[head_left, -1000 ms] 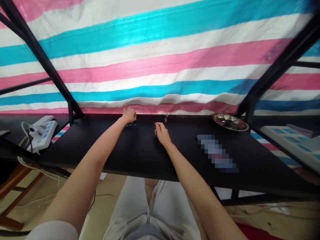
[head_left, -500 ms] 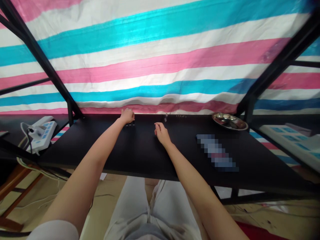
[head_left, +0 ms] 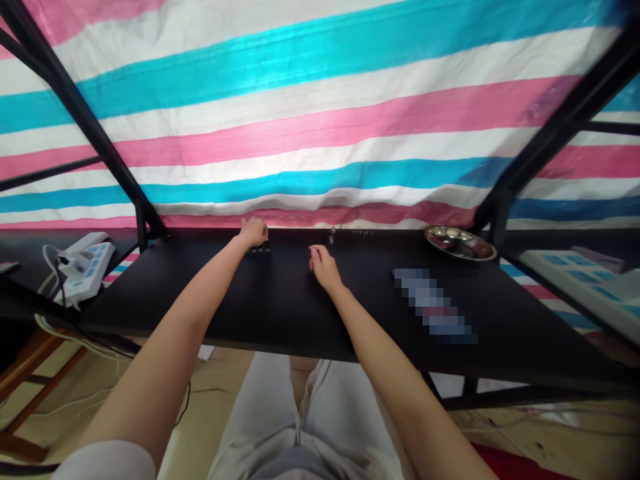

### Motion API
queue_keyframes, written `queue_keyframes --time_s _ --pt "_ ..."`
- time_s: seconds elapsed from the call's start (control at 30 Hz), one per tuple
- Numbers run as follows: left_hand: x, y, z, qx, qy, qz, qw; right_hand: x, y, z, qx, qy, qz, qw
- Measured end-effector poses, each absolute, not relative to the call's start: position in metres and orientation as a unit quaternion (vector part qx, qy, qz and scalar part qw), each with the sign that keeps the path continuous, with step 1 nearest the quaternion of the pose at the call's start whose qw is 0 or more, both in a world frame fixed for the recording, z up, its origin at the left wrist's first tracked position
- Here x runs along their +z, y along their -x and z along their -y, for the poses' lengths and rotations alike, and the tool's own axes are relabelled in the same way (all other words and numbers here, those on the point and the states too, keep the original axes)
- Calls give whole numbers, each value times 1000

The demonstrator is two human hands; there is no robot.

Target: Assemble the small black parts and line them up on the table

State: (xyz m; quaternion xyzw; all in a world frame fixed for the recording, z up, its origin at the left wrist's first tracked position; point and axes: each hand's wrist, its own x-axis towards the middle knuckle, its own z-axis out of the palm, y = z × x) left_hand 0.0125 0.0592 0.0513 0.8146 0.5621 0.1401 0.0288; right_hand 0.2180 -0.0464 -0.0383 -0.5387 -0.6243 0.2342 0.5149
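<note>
At the far left of the black table (head_left: 300, 313), my left hand (head_left: 254, 232) is bent downward with its fingers closed. It hangs over a short row of small dark pieces with pale marks (head_left: 261, 250). Its fingertips are partly hidden, and whatever they hold is too small to make out. My right hand (head_left: 324, 267) rests on the tabletop nearer the middle. Its fingers are loosely curved and a little apart, with nothing visible in them. Beyond it lie a few small clear pieces (head_left: 332, 235), with a line of several tiny light pieces (head_left: 363, 233) to their right.
A round shiny metal dish (head_left: 485, 252) stands at the back right. In front of it lies a long pixelated object (head_left: 433, 307). White power strips (head_left: 93, 270) with cables are at the left, another (head_left: 580, 280) at the right. A striped sheet (head_left: 320, 120) hangs behind, between black frame posts.
My left hand has shifted very slightly to the left over the small dark pieces. My right hand has stayed in place.
</note>
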Motion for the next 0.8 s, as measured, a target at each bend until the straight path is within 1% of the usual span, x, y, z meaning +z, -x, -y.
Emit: queue_keyframes --time_s 0.23,0.3,0.4,0.5,0.6,0.7,0.8 --pt "59 -12 -53 57 -829 -556 -24 -41 -219 45 233 538 627 514" --pt "61 -14 -50 72 -832 -548 -39 -41 -219 44 230 542 628 509" --pt "65 -21 -43 132 -843 -518 -66 -39 -220 45 199 574 627 488" --pt "67 -37 -30 174 -866 -460 -89 -36 -222 44 115 637 615 451" --pt "60 -58 -15 149 -903 -394 -88 -36 -223 44 40 704 588 397" --pt "42 -80 -4 110 -928 -352 -64 -37 -224 43 28 755 568 327" --pt "19 -98 0 92 -921 -377 -42 -39 -225 42 43 774 571 269"
